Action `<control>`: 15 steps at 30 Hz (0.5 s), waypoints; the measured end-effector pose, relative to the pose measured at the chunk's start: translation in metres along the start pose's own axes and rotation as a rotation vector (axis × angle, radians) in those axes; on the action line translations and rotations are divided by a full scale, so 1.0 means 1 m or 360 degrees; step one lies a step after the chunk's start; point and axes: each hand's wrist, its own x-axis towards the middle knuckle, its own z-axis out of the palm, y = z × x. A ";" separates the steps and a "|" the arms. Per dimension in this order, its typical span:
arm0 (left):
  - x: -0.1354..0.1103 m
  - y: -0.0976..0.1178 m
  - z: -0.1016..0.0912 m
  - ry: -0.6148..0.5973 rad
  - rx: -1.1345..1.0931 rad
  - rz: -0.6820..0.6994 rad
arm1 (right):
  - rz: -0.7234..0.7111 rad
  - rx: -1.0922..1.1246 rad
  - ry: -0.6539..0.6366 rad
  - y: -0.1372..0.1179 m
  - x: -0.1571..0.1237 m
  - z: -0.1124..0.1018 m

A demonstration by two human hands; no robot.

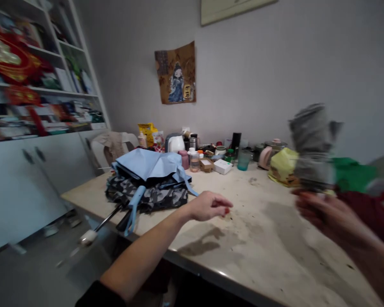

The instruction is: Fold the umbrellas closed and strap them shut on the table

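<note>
In the head view my right hand (326, 209) is closed round the bottom of a grey folded umbrella (313, 140), held upright above the right side of the table. The umbrella is blurred by motion, and its handle is hidden in my fingers. My left hand (209, 205) hovers over the middle of the table with nothing in it, thumb and fingers a little apart. Left of it, a light blue umbrella (147, 163) lies loosely folded on top of grey camouflage umbrella fabric (160, 197). Its blue handle (137, 197) points toward the table's front edge.
A metal shaft (107, 218) with a pale end juts past the table's left front edge. Along the wall stand a white kettle (176, 143), several bottles and jars, a small white box (222, 166), a teal cup (243, 160) and a yellow bag (283, 166). Green cloth (353, 172) lies far right.
</note>
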 end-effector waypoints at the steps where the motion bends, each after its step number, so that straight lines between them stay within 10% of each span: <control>1: 0.019 -0.001 0.008 0.0077 -0.0264 0.0025 | -0.0006 -0.0038 -0.0089 -0.010 -0.003 0.028; 6: 0.091 -0.003 0.039 0.0418 -0.1081 0.0065 | -0.0053 -0.0067 -0.0210 -0.009 0.006 0.102; 9: 0.106 -0.011 0.044 0.0484 -0.1314 0.0207 | 0.0131 0.0163 -0.0645 0.011 0.009 0.108; 15: 0.103 -0.036 0.029 0.0847 -0.1271 0.0207 | 0.0005 -0.0285 -0.0645 0.045 0.009 0.109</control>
